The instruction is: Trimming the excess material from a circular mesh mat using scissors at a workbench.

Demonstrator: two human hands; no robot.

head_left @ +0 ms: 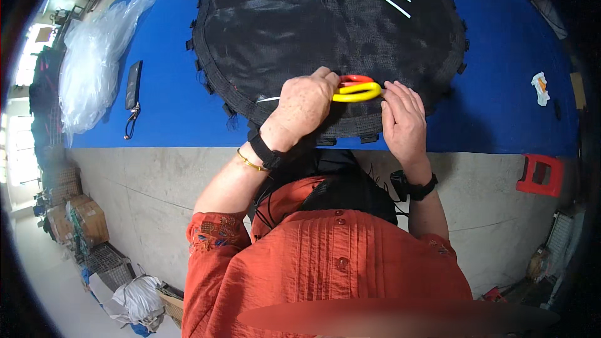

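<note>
A round black mesh mat (269,37) with a stitched rim and black tabs lies on a blue-covered table. Over its near part, my left hand (303,103) is closed round a pair of scissors (360,92) with red and yellow handle loops pointing right. The blades are hidden under that hand. A thin pale strip (268,99) shows to its left; I cannot tell whether it is a blade tip. My right hand (405,119) lies on the mat's near right edge, fingers stretched out, fingertips beside the yellow loop.
Clear plastic film (94,56) is heaped on the table's left, beside a black phone-like case (133,84) with a strap. A small crumpled wrapper (540,87) lies at the right. On the floor stand a red stool (539,174) and cardboard boxes (87,219).
</note>
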